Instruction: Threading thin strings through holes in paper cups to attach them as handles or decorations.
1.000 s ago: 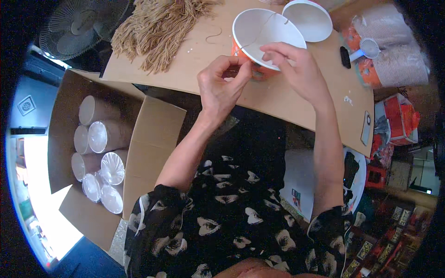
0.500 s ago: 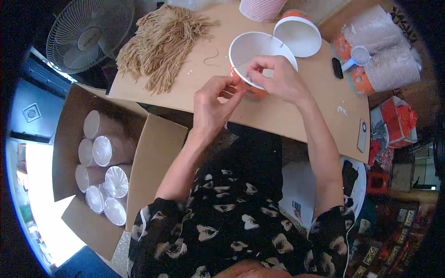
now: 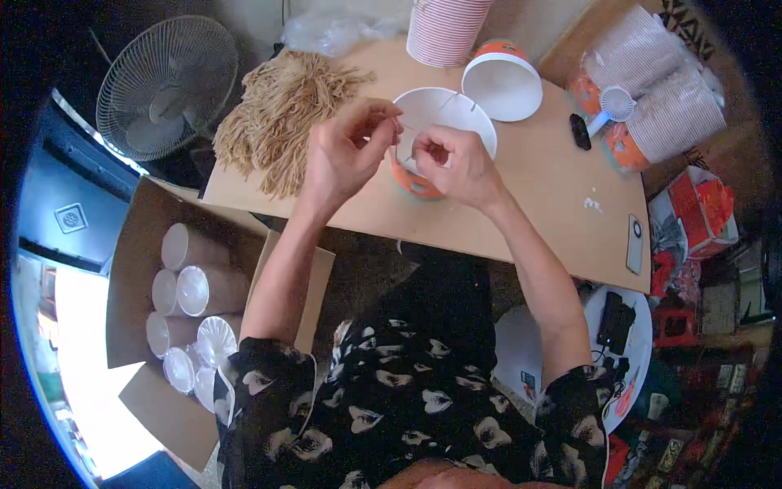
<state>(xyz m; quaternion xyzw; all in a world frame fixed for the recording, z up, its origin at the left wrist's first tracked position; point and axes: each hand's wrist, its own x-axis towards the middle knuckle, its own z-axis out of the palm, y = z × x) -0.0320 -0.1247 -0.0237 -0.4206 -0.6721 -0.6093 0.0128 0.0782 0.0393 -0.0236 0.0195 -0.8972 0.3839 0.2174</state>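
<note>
A paper bucket (image 3: 432,110), white inside and orange outside, stands on the table in front of me. My left hand (image 3: 350,147) is raised just left of its rim, thumb and fingers pinching a thin brown cord. On the near side of the rim, my right hand (image 3: 460,167) is closed in a pinch; what looks like the same cord runs to its fingertips, though the fingers partly hide it. Short cord pieces show at the bucket's far inner wall. To the left lies a heap of tan cords (image 3: 281,106).
A second bucket (image 3: 505,85) lies tipped behind, beside a tall bucket stack (image 3: 446,33). Wrapped bucket stacks (image 3: 672,122), a small handheld fan (image 3: 617,104) and a phone (image 3: 634,244) are at right. A carton (image 3: 138,269) of wrapped stacks and a floor fan (image 3: 167,90) stand left.
My left hand has risen from the bucket's rim, moving up and left with the cord. The right hand has come out of the bucket's mouth to its near rim.
</note>
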